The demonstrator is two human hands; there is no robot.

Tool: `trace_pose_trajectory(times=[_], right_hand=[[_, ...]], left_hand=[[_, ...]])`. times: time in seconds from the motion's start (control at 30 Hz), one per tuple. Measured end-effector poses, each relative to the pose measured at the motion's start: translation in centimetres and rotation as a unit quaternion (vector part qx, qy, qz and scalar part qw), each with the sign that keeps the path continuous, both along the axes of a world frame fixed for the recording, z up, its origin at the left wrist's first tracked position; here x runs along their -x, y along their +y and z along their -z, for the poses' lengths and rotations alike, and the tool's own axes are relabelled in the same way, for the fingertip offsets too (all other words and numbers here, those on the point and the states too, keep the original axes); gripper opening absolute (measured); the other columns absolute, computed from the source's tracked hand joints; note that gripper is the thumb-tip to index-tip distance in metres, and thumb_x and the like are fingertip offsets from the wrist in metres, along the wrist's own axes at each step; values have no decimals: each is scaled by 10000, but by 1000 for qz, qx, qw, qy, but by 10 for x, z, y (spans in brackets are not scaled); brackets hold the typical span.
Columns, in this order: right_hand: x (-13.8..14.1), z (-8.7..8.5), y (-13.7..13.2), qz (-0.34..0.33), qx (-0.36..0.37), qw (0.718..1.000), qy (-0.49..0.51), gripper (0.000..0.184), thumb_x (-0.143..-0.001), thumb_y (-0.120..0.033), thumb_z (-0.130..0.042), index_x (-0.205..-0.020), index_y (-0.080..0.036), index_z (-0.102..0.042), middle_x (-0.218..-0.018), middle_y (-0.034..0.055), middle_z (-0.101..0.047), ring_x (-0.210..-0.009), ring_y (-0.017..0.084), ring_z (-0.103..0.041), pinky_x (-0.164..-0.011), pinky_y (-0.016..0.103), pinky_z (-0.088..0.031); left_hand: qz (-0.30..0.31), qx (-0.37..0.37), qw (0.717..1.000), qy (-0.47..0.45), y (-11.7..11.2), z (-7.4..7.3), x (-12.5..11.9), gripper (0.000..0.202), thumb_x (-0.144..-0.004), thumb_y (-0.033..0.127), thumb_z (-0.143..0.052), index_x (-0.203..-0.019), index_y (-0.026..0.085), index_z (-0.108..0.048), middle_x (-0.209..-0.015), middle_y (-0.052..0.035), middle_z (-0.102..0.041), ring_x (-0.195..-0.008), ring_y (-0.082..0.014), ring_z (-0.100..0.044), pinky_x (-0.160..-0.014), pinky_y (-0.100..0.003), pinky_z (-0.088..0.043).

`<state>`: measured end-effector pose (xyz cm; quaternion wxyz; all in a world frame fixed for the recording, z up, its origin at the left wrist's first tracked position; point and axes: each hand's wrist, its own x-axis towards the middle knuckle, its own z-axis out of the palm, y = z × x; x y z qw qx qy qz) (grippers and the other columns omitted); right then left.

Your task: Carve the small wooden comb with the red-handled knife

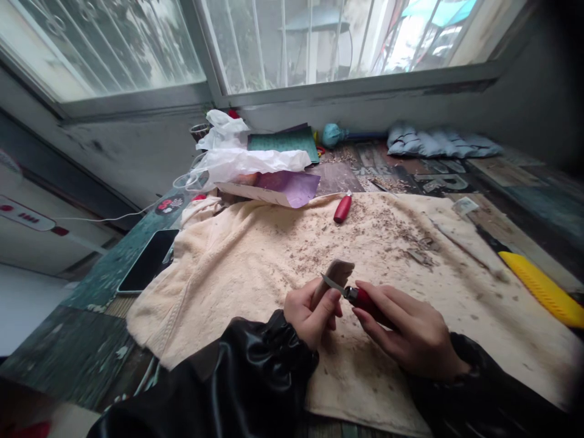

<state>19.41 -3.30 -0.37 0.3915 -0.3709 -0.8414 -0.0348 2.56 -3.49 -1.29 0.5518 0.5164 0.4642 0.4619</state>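
My left hand [314, 310] is closed around a small brown piece of wood [338, 269], whose notched upper end sticks out above the fingers. In my right hand [408, 328] is a carving knife [362, 299] with a red handle and a short metal blade. The blade points left and lies against the wood, close to my left thumb. Under both hands a cream towel [237, 267] is spread, strewn with wood shavings [387, 231]. Farther back on the towel lies a second red-handled tool [343, 208], its tip hard to make out.
A yellow-handled tool [542, 289] lies at the right. At the left are a dark-screened phone [148, 261] and a round black sticker [168, 205]. Behind the towel lie purple-lined paper [296, 188], white plastic [255, 161], a green mat [285, 144] and a grey padded bundle [438, 143].
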Motion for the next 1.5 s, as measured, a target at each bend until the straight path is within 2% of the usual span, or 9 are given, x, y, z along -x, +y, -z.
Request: trace_pose_trajectory(times=[0.2,0.43,0.7,1.03,1.5], right_hand=[[0,3,-2,1,-10,1000,5,395,-779,-141,-581,-1164,-137,-489,-845,88,-654,-723,154,-619,-614,248,-513],[1,4,-3,4,-4,1000,17,395,-771,-134,-597,-1153,-123,-501,-899,97,-652,-777,152,-622,-679,239,-517],[1,2,-3,-51,67,996,17,379,-790,-144,-558,-1163,-143,-487,-875,72,-651,-743,133,-617,-639,225,-518],[1,2,-4,-16,65,998,8,341,-807,-171,-539,-1145,-144,-495,-848,63,-653,-703,126,-616,-610,218,-512],[2,4,-5,-4,25,1000,8,358,-809,-150,-547,-1162,-146,-483,-878,71,-655,-742,126,-625,-648,208,-524]], left_hand=[[-16,-21,999,32,0,0,1,422,-789,504,-472,-591,137,-534,-454,7,-488,-364,-76,-441,-395,-209,-342],[-36,-1,999,40,1,-2,1,415,-761,518,-502,-596,138,-530,-475,6,-499,-374,-84,-469,-396,-212,-360],[-6,-25,999,29,-2,4,3,396,-788,516,-455,-720,140,-557,-491,-6,-542,-438,-112,-524,-469,-233,-419],[6,-17,999,26,-1,0,3,391,-804,494,-453,-677,136,-545,-519,-12,-549,-415,-88,-487,-447,-222,-392],[-17,-13,998,54,0,0,3,407,-793,506,-461,-621,144,-530,-485,6,-515,-386,-78,-457,-424,-211,-369]])
